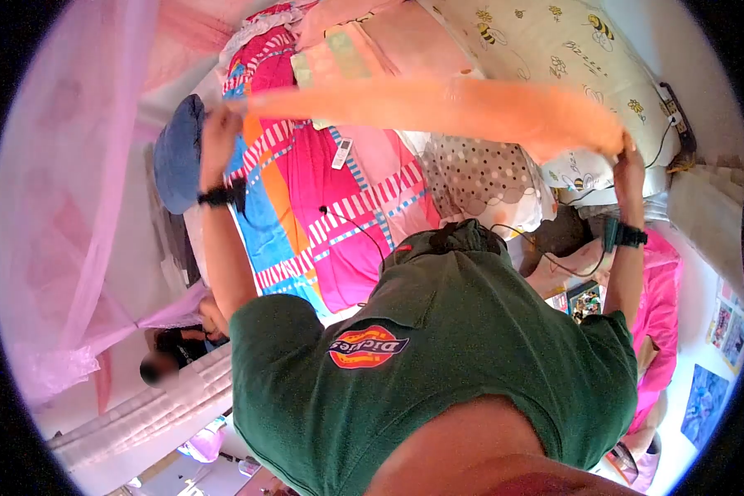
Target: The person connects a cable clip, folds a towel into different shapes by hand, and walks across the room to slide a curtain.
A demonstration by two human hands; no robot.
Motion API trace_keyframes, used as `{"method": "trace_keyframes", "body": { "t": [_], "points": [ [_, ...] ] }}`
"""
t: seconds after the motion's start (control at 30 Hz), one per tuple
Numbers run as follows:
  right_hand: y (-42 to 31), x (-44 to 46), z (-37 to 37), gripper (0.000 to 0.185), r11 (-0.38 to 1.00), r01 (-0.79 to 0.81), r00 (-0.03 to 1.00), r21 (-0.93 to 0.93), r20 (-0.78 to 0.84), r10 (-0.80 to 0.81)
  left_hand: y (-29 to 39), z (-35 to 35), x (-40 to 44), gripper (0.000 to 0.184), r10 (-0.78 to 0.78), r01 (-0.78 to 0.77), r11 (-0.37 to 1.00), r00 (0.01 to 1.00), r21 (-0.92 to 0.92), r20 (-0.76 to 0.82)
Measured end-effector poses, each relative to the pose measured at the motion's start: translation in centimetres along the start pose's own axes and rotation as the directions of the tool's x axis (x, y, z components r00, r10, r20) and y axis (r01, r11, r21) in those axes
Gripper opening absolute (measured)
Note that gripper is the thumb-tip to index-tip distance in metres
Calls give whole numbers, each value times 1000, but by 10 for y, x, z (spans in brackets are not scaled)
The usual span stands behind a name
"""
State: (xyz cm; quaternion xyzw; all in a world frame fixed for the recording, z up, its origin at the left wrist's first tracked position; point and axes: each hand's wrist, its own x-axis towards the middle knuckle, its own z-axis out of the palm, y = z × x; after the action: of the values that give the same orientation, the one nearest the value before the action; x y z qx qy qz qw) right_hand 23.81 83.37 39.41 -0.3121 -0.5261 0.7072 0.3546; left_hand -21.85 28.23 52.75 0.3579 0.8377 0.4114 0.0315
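Note:
A long orange cloth (463, 107) is stretched crosswise above the bed, blurred by motion. At its left end my left hand (220, 136) is closed on the fabric, somewhat smeared, with a black band on the wrist. My right hand (628, 169) pinches the other end, lower and farther right. Below the cloth, a patterned pink, blue and orange bed cover (347, 256) is spread out. A white remote control (342, 154) lies on that cover. Close to my left hand is a dark blue rounded thing (178, 157), perhaps a cap or cushion.
Cream bee-print fabric (546, 41) lies at the back right, with a power strip (676, 120) by its edge. Polka-dot fabric (488, 169) sits near my waist. A black cable (360, 227) crosses the bed. Pink netting (74, 182) hangs left; another person (178, 351) is beyond.

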Motion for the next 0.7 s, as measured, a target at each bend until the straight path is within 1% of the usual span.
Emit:
{"method": "trace_keyframes", "body": {
  "t": [0.03, 0.07, 0.1, 0.13, 0.17, 0.2, 0.23, 0.27, 0.3, 0.33, 0.37, 0.4, 0.43, 0.47, 0.5, 0.53, 0.57, 0.6, 0.63, 0.67, 0.7],
  "points": [
    [13, -12, -2, 30, 993, -117, 993, -25, -11, 117, -30, 9, -30, 15, -151, 153, 988, 986, -14, 66],
    [55, -8, -43, 29, 974, -215, 973, -73, 66, 220, -42, 20, -61, 16, -145, 140, 989, 976, 40, 163],
    [49, -34, -20, 30, 981, -157, 930, -115, 318, 187, -60, 34, -95, 15, -230, 246, 968, 943, -41, 239],
    [49, -63, 5, 28, 947, -276, 956, -164, 59, 288, -79, 50, -129, 15, -304, 355, 928, 897, -113, 321],
    [46, -81, 6, 23, 849, -464, 856, -253, 118, 504, -92, 66, -159, 10, -382, 473, 866, 833, -159, 400],
    [99, -78, -31, 21, 862, -454, 825, -225, 260, 502, -107, 80, -186, 6, -442, 583, 789, 759, -196, 478],
    [97, -94, -18, 24, 860, -274, 796, -430, 401, 454, -136, 97, -215, 5, -470, 745, 485, 663, -458, 582],
    [112, -97, -28, 24, 822, -67, 734, -566, 530, 425, -156, 108, -237, 5, -433, 786, 85, 582, -612, 688],
    [108, -102, -13, 22, 807, -150, 660, -571, 550, 512, -142, 109, -246, 8, -470, 762, 515, 634, -393, 614],
    [105, -106, 3, 20, 782, -230, 575, -579, 567, 589, -127, 112, -252, 10, -465, 582, 811, 700, -55, 542],
    [109, -98, 7, 20, 781, -221, 570, -585, 572, 590, -106, 110, -242, 13, -551, 613, 786, 632, 83, 546],
    [120, -85, 12, 22, 720, -113, 591, -685, 536, 603, -115, 112, -240, 13, -551, 615, 785, 637, 76, 539],
    [132, -70, 17, 25, 638, -5, 615, -770, 501, 609, -129, 117, -235, 13, -511, 619, 784, 678, -37, 528],
    [144, -49, 22, 19, 695, 158, 657, -701, 600, 456, -140, 120, -227, 14, -472, 614, 774, 720, -150, 509],
    [141, -28, 38, 16, 691, 58, 716, -721, 512, 474, -150, 119, -210, 11, -449, 505, 863, 787, -23, 423],
    [151, 1, 50, 18, 798, 329, 711, -504, 689, 142, -158, 117, -188, 9, -407, 391, 913, 847, 120, 342],
    [129, 30, 75, 22, 526, 307, 781, -793, 526, 337, -144, 104, -158, 8, -413, 396, 911, 863, 120, 291],
    [126, 63, 89, 22, 554, 441, 804, -706, 585, 108, -135, 89, -126, 11, -355, 298, 926, 897, 234, 263],
    [102, 86, 114, 21, 438, 472, 855, -765, 518, -17, -156, 72, -100, 14, -172, 131, 908, 983, 397, 69],
    [66, 112, 134, 23, 617, 438, 822, -654, 569, 19, -157, 49, -74, 13, -206, 216, 936, 976, 279, -66],
    [37, 135, 150, 25, 506, 621, 763, -598, 608, -219, -100, 19, -55, 11, -211, 237, 945, 968, 223, -135]
  ]
}}
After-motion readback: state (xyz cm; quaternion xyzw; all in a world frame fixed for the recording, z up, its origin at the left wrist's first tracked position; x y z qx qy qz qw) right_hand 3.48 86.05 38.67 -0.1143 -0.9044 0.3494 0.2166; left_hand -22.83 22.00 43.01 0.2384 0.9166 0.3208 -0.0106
